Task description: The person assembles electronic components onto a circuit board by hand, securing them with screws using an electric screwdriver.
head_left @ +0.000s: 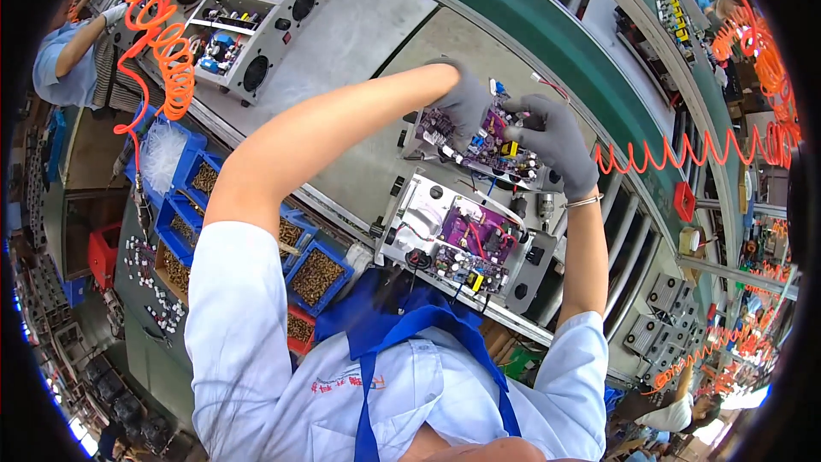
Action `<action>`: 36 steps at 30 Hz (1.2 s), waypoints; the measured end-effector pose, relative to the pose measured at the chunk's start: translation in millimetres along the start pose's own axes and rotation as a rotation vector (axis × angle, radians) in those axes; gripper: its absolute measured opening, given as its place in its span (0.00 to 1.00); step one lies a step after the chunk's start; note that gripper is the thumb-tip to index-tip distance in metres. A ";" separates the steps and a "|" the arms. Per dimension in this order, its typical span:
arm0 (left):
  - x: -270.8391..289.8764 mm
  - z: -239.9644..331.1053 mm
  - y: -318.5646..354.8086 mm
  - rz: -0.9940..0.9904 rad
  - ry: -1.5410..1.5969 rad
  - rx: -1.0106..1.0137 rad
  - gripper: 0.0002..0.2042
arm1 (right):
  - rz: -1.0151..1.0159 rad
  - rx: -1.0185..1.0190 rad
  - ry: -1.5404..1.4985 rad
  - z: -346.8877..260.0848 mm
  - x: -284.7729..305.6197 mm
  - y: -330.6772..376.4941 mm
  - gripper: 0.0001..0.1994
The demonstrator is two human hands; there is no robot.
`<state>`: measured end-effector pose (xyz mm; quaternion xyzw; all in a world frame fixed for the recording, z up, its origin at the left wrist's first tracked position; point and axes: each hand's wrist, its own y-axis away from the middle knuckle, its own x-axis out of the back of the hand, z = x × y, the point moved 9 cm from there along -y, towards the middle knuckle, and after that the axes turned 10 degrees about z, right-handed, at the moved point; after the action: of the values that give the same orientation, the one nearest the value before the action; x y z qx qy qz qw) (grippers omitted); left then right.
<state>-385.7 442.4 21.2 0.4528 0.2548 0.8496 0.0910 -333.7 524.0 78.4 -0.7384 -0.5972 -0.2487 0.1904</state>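
Both my hands wear grey gloves and work over the farther open metal chassis, whose purple circuit board (498, 127) carries wires, white connectors and a yellow component. My left hand (466, 104) reaches down over the chassis's left part, fingers closed together, their tips hidden among the parts. From the right, my right hand (556, 139) bends its fingers and thumb toward each other above the board; whatever they hold is too small to name. A thin red wire with a white connector (537, 78) sticks up behind that hand. Nearer me lies a second open chassis (416, 221) with a purple board (473, 235).
Blue bins (318, 277) of brass-coloured fasteners line the bench's left side. Assembled metal units with fans (256, 68) stand at the far left. Coiled orange air hoses (171, 60) hang left and right. A co-worker's gloved hand (114, 14) shows at upper left. Rollers (629, 239) lie right.
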 end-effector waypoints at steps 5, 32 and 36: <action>-18.3 -11.6 -20.8 -0.224 -0.119 0.045 0.26 | -0.074 0.040 0.098 -2.4 -0.4 -9.9 0.20; -48.8 -3.8 69.9 -0.144 0.380 -0.233 0.15 | -0.062 0.332 0.657 11.6 -98.6 -13.3 0.13; -48.2 1.9 77.3 -0.092 0.296 -0.313 0.18 | -0.051 0.330 0.700 14.0 -105.2 -12.9 0.12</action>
<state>-350.6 358.5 27.1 0.2912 0.1508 0.9310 0.1603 -361.5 452.1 4.4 -0.5531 -0.5463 -0.3909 0.4928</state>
